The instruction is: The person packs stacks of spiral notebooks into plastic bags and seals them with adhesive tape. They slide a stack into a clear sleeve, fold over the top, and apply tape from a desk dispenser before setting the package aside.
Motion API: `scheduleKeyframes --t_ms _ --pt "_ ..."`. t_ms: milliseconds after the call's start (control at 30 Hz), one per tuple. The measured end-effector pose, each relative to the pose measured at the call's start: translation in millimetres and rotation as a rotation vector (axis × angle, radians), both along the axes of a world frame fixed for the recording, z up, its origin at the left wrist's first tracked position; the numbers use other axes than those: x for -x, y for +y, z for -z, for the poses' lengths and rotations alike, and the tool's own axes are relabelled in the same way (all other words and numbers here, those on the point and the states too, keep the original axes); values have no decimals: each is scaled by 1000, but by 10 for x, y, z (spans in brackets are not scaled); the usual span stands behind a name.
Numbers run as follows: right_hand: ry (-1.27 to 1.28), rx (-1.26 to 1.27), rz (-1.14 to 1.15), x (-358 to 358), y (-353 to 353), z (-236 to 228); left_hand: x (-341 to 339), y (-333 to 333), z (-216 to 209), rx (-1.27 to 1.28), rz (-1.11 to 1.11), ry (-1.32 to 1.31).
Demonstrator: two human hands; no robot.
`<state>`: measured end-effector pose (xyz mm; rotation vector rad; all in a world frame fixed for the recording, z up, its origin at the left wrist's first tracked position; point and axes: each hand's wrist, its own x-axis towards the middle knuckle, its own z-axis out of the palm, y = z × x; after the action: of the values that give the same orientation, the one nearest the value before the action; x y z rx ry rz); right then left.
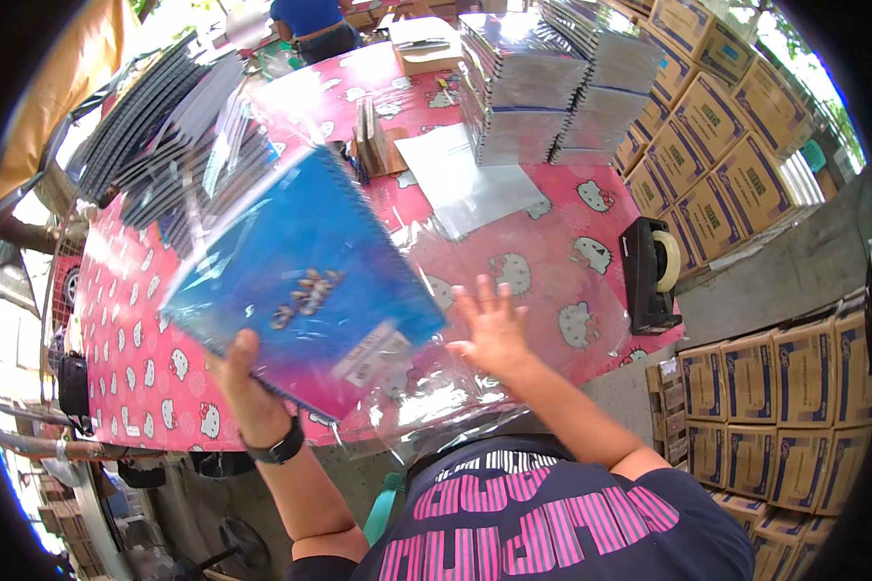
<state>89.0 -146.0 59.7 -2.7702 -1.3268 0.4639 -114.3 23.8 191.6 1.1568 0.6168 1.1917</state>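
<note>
Presently holding blue notebook (262,257) firmly by its near-left side in left grip (246,392), above table (116,382), toward the near edge; slanting spiral binding (355,191) rightward; spreading right grip (494,334) wide, seemingly empty, just beside notebook's right corner.

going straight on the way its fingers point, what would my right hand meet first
Probably the pale sheet lying ahead on the pink tablecloth, though the height of the right hand is unclear.

Stacked cardboard boxes (804,373), orange tarp (53,107)
</note>
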Motion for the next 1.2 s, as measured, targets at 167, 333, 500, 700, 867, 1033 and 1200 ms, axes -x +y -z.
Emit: scheduleKeyframes --t_ms 167,333,500,700,867,1033,1200 --pt "259 -460 -9 -779 -593 190 -357 -187 636 256 275 21" --pt "1336 -1046 -9 -544 -228 -659 -550 -350 974 -102 432 106" --pt "1145 -1099 -179 -560 -379 -603 -643 -402 870 -171 615 25" --pt "928 -1085 -176 -765 -423 -30 -818 -514 950 -420 514 185" --pt "835 -1059 -360 -653 -442 -625 -715 -562 632 -460 414 137" --pt "1096 -987 -389 -505 -601 -488 -536 -530 679 -511 591 183" --pt "1052 -871 -293 -502 -570 -570 -468 -470 704 -581 543 261"
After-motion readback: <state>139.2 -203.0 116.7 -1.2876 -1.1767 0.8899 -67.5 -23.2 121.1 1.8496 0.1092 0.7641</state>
